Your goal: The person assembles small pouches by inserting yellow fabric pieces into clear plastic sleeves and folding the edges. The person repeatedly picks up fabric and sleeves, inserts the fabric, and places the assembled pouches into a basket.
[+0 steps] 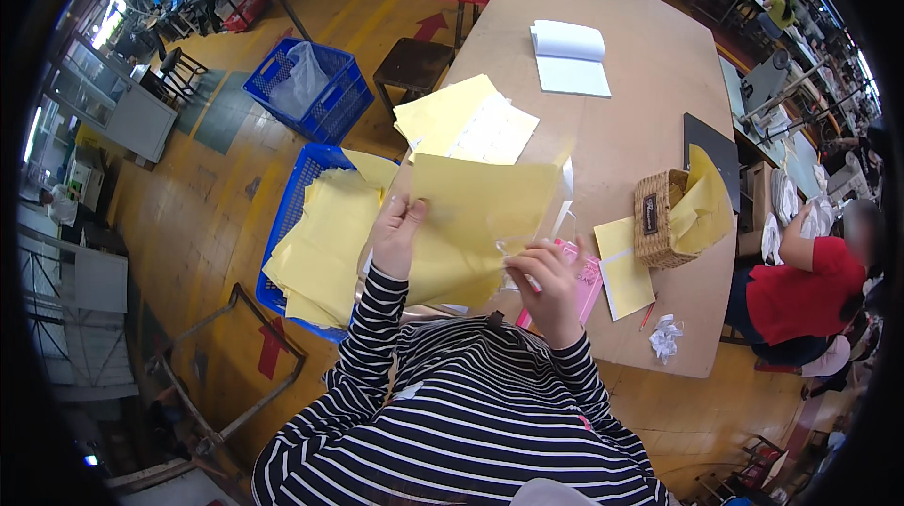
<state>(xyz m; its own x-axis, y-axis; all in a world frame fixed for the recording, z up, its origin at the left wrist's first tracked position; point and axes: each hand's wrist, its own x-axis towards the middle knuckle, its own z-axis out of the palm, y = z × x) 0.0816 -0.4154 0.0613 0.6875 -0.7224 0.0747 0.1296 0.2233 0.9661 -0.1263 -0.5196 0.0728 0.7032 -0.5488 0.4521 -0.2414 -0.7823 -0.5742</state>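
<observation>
- Thin yellow sheet (480,195), rectangular and paper-like, is held up in front of the person's striped top, over the left edge of the broad tan worktop (650,82).
- Left hand (395,228): closed around the sheet's left side, thumb on the face towards the wearer, fingers mostly hidden behind.
- Right hand (551,285): half curled by the sheet's lower right corner, fingers bent; whether it pinches the sheet or something small cannot be told.
- Progress, as a judgement: this sheet is mid-handling, lifted and not yet laid down.
- Many more lie about. A loose, uneven pile of yellow sheets (325,233) fills a blue plastic lattice crate (290,200) beside the worktop's left edge; a fanned stack of yellow and white sheets (443,115) rests on that edge, beyond the hands.
- Which of these are dealt with and which are waiting does not show, so the amount left is unclear.
- Towards the worktop's right edge, a tan woven basket (659,224) holds a curled yellow sheet (706,195); near the close right corner lies crumpled white paper (665,338).
- Towards the far edge, a white-paged notebook (570,59) lies open.
</observation>
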